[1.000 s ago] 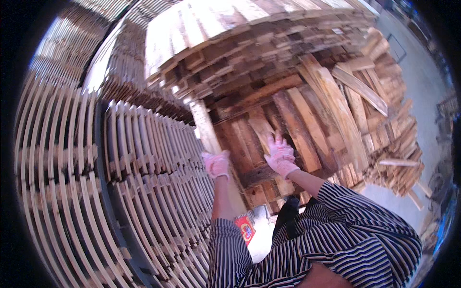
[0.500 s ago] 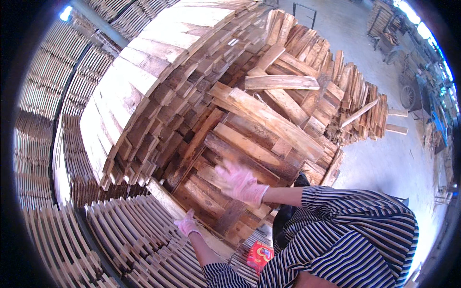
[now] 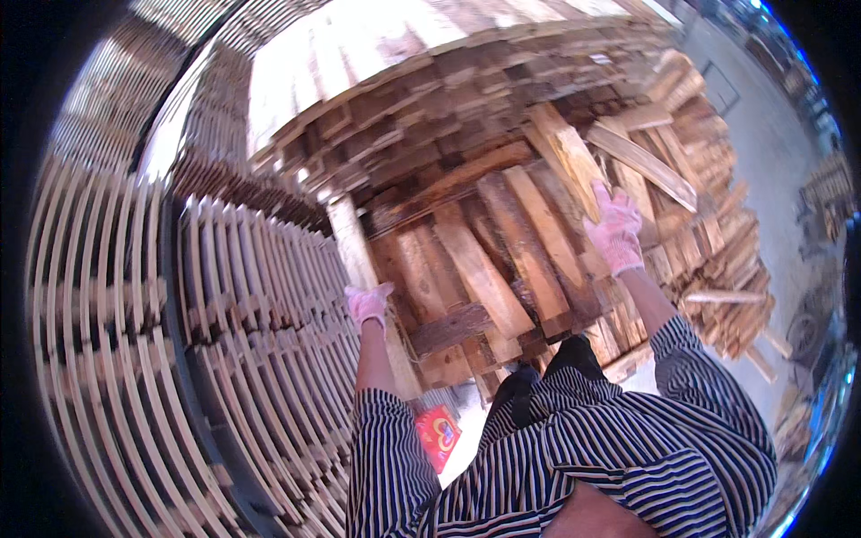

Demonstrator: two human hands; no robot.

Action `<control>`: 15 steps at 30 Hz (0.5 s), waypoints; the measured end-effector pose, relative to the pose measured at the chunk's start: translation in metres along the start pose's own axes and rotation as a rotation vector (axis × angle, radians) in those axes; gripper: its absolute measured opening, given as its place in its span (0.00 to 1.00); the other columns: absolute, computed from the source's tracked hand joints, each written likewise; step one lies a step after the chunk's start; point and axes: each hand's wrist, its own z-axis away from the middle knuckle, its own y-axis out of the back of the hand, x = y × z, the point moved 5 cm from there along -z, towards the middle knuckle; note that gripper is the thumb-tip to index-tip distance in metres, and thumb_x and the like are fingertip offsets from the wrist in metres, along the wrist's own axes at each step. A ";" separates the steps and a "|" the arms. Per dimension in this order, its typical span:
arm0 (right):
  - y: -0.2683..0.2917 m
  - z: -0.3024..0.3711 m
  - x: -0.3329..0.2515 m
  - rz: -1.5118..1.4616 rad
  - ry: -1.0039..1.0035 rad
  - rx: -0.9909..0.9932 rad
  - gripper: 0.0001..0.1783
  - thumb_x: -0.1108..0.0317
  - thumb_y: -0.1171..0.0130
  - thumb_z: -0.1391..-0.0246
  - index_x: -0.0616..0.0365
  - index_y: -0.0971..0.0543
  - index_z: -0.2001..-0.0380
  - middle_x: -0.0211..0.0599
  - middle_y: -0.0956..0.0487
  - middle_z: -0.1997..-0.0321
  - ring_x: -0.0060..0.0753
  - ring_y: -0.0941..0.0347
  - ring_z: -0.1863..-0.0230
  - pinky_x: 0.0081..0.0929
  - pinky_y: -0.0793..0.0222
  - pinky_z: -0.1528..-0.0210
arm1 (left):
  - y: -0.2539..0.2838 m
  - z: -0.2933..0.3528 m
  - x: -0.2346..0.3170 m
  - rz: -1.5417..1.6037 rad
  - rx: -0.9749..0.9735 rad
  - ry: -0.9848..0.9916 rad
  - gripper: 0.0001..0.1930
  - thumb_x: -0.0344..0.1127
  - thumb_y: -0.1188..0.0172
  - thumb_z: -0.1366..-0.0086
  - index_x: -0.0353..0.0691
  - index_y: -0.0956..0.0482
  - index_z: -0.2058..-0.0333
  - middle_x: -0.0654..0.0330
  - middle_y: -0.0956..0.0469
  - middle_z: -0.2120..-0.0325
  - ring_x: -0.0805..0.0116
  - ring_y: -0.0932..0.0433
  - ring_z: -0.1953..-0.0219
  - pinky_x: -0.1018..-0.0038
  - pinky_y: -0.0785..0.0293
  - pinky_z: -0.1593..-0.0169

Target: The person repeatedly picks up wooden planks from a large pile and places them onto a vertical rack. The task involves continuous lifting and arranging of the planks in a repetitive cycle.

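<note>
My left hand point(image 3: 368, 305), in a pink glove, grips a long pale plank point(image 3: 354, 251) that leans upright against the wood pile. My right hand point(image 3: 617, 229), also in a pink glove, rests higher up on a slanted brown board point(image 3: 567, 157) in the big heap of rough boards point(image 3: 502, 260). Both arms wear striped sleeves and reach forward from the lower edge.
Stacks of assembled slatted pallets point(image 3: 242, 296) fill the left side. A tall pile of stacked boards point(image 3: 421, 99) rises ahead. A red packet point(image 3: 438, 432) lies on the pale floor by my feet. More loose boards point(image 3: 726, 305) spread to the right on the concrete.
My view has swung back left toward the pallet stacks. My right hand has risen onto a slanted board, and my left hand has moved up along the pale plank.
</note>
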 end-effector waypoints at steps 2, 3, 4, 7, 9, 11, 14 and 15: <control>0.001 0.018 -0.042 -0.024 0.109 0.044 0.45 0.48 0.30 0.54 0.35 0.34 0.32 0.50 0.30 0.40 0.53 0.33 0.40 0.48 0.34 0.38 | 0.006 -0.010 -0.015 -0.205 0.007 0.049 0.68 0.59 0.17 0.64 0.27 0.47 0.31 0.42 0.30 0.39 0.53 0.27 0.40 0.62 0.27 0.40; 0.004 0.031 -0.090 -0.100 0.202 -0.011 0.45 0.46 0.30 0.54 0.36 0.34 0.32 0.50 0.30 0.41 0.53 0.33 0.40 0.48 0.33 0.38 | 0.028 -0.027 -0.050 -0.222 0.095 0.029 0.71 0.61 0.18 0.64 0.26 0.50 0.30 0.41 0.31 0.37 0.50 0.29 0.38 0.63 0.30 0.38; 0.010 0.047 -0.138 -0.163 0.283 -0.065 0.46 0.45 0.31 0.54 0.36 0.34 0.32 0.50 0.30 0.41 0.53 0.33 0.40 0.48 0.33 0.39 | 0.045 -0.038 -0.081 -0.244 0.170 -0.001 0.74 0.63 0.19 0.64 0.26 0.54 0.29 0.40 0.33 0.36 0.46 0.30 0.36 0.64 0.33 0.35; -0.023 0.063 -0.201 -0.205 0.307 -0.184 0.46 0.42 0.33 0.53 0.40 0.35 0.31 0.50 0.30 0.41 0.54 0.33 0.40 0.49 0.32 0.40 | 0.001 -0.010 -0.035 0.088 -0.149 -0.126 0.42 0.54 0.38 0.33 0.32 0.47 0.33 0.45 0.32 0.42 0.54 0.30 0.43 0.66 0.27 0.43; -0.034 0.094 -0.290 -0.353 0.371 -0.295 0.46 0.41 0.35 0.51 0.41 0.36 0.31 0.51 0.32 0.39 0.54 0.34 0.38 0.51 0.33 0.40 | 0.022 -0.035 -0.091 0.600 -0.217 -0.183 0.34 0.48 0.37 0.32 0.32 0.41 0.38 0.50 0.26 0.49 0.59 0.24 0.54 0.72 0.22 0.51; -0.053 0.105 -0.350 -0.446 0.377 -0.325 0.44 0.39 0.38 0.48 0.42 0.36 0.30 0.53 0.34 0.36 0.55 0.37 0.35 0.53 0.34 0.38 | 0.019 -0.049 -0.090 0.806 -0.223 -0.267 0.29 0.47 0.38 0.30 0.34 0.38 0.41 0.53 0.22 0.55 0.62 0.21 0.61 0.76 0.20 0.56; -0.113 0.075 -0.360 -0.562 0.347 -0.479 0.44 0.38 0.41 0.44 0.42 0.38 0.29 0.53 0.39 0.31 0.57 0.41 0.30 0.55 0.38 0.35 | -0.030 -0.035 -0.018 1.042 -0.439 -0.012 0.20 0.43 0.45 0.26 0.39 0.35 0.42 0.54 0.20 0.60 0.61 0.20 0.61 0.71 0.20 0.56; -0.130 0.067 -0.340 -0.581 0.346 -0.537 0.43 0.39 0.43 0.42 0.42 0.41 0.28 0.53 0.40 0.29 0.59 0.42 0.29 0.55 0.41 0.32 | -0.032 -0.016 0.005 0.532 -0.400 -0.151 0.19 0.38 0.47 0.26 0.40 0.36 0.41 0.50 0.21 0.56 0.58 0.20 0.56 0.68 0.19 0.52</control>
